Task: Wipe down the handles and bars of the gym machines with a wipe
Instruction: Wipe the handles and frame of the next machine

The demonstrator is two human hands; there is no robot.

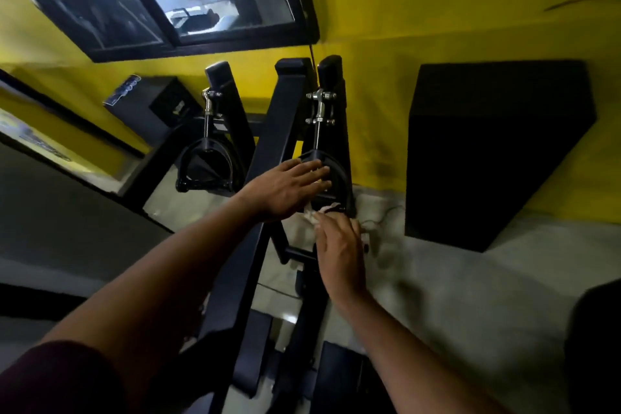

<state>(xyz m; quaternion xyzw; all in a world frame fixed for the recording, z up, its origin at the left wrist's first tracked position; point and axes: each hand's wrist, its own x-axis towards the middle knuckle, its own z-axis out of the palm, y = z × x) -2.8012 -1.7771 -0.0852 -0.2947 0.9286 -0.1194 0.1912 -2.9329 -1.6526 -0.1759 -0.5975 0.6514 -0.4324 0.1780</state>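
left hand (289,190): fingers straight and spread, laid flat over the upper part of the right stirrup handle (342,183); not gripping anything
right hand (339,252): just below the left hand, fingers bent down over the wipe (317,213), holding it; motion-blurred, exact grip hard to read
wipe: white, crumpled, at the right fingertips, against the bottom grip bar of the right stirrup handle; a bit of white also shows at the hand's right edge
right stirrup handle: black, D-shaped, hangs from a silver clamp (320,107) on the right upright
left stirrup handle (205,166): same shape, hangs free on the left upright, well apart from both hands
machine frame (279,124): black slanted bars, runs between the two forearms
sleeve (57,376): dark maroon, on the left arm, bottom left
wall (437,3): yellow, behind the machine
window (188,0): black frame, top left
black box (497,151): on the floor (470,296) against the wall, right of the machine
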